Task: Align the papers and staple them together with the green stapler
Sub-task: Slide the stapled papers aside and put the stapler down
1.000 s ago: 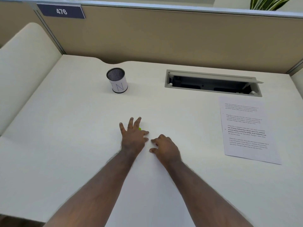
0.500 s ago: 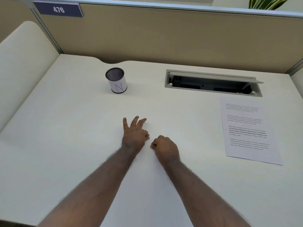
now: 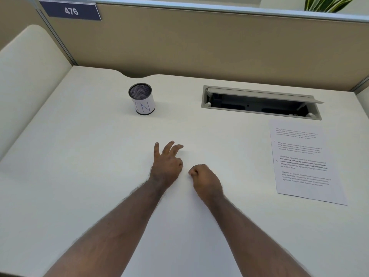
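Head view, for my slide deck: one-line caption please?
Left hand splayed and right hand fisted on the desk; printed papers lie right.

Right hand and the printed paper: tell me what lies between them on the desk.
Nothing: in the head view, only bare desk separates the right hand from the printed paper.

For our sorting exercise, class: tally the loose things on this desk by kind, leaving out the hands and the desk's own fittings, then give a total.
Printed papers: 1 sheet or stack showing; whether more lie under it cannot be told
Mesh pen cup marked IN: 1
Green stapler: 0 in view
Total: 2
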Demonstrator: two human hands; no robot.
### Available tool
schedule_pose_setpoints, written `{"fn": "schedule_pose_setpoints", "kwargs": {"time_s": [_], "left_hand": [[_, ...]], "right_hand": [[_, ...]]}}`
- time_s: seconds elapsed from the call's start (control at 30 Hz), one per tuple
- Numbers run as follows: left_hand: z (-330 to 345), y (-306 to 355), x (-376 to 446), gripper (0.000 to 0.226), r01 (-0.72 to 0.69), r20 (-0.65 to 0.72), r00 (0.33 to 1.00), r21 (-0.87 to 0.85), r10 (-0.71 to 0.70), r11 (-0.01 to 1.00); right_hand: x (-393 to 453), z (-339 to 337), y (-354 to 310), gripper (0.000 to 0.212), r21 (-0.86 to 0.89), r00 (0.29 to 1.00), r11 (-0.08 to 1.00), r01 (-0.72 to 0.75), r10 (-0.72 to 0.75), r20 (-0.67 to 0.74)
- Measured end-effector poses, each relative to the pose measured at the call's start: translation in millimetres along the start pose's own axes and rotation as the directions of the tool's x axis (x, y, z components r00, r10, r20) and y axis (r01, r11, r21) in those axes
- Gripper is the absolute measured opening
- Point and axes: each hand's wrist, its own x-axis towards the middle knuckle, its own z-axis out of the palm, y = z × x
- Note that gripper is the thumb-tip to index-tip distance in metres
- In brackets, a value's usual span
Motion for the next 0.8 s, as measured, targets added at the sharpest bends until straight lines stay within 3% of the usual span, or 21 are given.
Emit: {"fn": "schedule_pose_setpoints", "kwargs": {"time_s": [0.13, 0.33, 0.6, 0.8], "left_hand": [[0, -14, 3, 0.021, 0.152, -0.05, 0.985, -0.219, -0.167, 0.964], [2, -20, 3, 0.018, 0.139, 0.03, 0.99, -0.278, -0.136, 0.95], [1, -11, 0, 0.021, 0.1, 0.082, 0.993, -0.209, -0.085, 0.973], [-5, -6, 4, 0.021, 0.029, 0.064, 0.998, -0.015, -0.028, 0.999]], "right_hand": [[5, -16, 8, 0.021, 0.337, 0.993, 0.94, -0.053, 0.086, -0.083], [2, -27, 17, 0.024, 0.434, 0.985, 0.893, -0.123, 0.163, -0.056], [-4, -24, 19, 0.022, 0.36, 0.989, 0.924, -0.132, 0.148, -0.018], [-7, -20, 6, 0.017, 0.051, 0.995, 0.996, -0.067, 0.062, 0.08]]}}
